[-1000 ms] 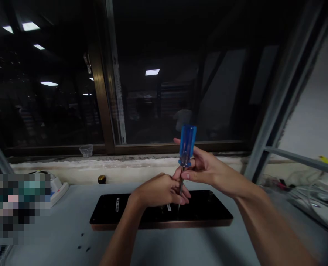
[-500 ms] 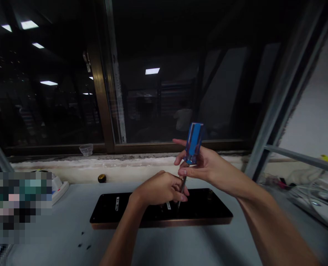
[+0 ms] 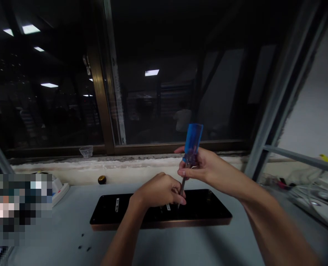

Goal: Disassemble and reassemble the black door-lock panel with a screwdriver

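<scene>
A screwdriver [image 3: 193, 142] with a blue, partly clear handle stands nearly upright, leaning a little. My right hand [image 3: 198, 164] has its thumb and fingers closed round the lower handle and upper shaft. Lower down, my left hand [image 3: 164, 190] pinches the metal shaft close to its tip. The tip meets the top of a long black panel [image 3: 216, 210] with a copper-coloured edge, lying flat on the table. White labels are stuck on the panel; my left hand and forearm cover part of it. Whether a screw sits under the tip cannot be made out.
Several small dark screws [image 3: 88, 248] lie on the grey table [image 3: 55, 229] at front left. A dark gold knob [image 3: 102, 180] stands behind the panel. On the window sill is a clear plastic cup [image 3: 86, 151]. A white power strip [image 3: 61, 192] lies left, cables [image 3: 308, 184] right.
The screwdriver's handle has turned about its axis, showing a different blue face, and my right fingers have shifted round it. My left hand stays on the shaft; the panel has not moved.
</scene>
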Available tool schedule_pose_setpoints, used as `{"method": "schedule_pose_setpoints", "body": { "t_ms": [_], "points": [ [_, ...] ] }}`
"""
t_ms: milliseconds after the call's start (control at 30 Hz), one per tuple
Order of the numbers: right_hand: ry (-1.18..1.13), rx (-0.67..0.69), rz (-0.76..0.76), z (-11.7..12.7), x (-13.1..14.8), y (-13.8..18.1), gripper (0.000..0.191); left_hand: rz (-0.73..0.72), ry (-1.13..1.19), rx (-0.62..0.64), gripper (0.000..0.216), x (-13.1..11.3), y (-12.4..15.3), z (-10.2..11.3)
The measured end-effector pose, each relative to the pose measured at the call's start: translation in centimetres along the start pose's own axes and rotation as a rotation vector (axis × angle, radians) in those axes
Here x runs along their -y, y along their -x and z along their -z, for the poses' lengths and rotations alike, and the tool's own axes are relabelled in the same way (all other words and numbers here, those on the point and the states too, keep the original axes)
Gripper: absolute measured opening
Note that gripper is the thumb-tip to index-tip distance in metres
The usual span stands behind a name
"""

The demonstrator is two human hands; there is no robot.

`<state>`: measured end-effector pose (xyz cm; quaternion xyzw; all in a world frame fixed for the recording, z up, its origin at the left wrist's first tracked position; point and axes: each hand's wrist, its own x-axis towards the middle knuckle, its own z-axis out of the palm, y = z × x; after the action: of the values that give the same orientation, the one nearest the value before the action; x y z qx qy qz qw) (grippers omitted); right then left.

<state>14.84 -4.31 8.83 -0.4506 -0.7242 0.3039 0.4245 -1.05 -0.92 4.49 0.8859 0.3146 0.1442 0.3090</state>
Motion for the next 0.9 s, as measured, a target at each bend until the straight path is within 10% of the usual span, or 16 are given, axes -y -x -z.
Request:
{"method": "schedule_pose_setpoints", "body": {
  "t_ms": [200, 500, 900],
  "points": [
    [0.088, 0.021, -0.025, 0.0, -0.1, 0.0, 0.026, -0.006, -0.151, -0.074, 0.025, -0.3, -0.2, -0.1],
    [-0.063, -0.214, 0.031, 1.5, 1.0, 0.7, 0.034, 0.088, 0.251, 0.069, 0.031, 1.7, 1.0, 1.4],
    [-0.195, -0.383, 0.037, 1.9, 0.8, 0.7, 0.039, 0.131, -0.058, -0.110, 0.022, 0.6, 2.1, 2.0]
  ]
}}
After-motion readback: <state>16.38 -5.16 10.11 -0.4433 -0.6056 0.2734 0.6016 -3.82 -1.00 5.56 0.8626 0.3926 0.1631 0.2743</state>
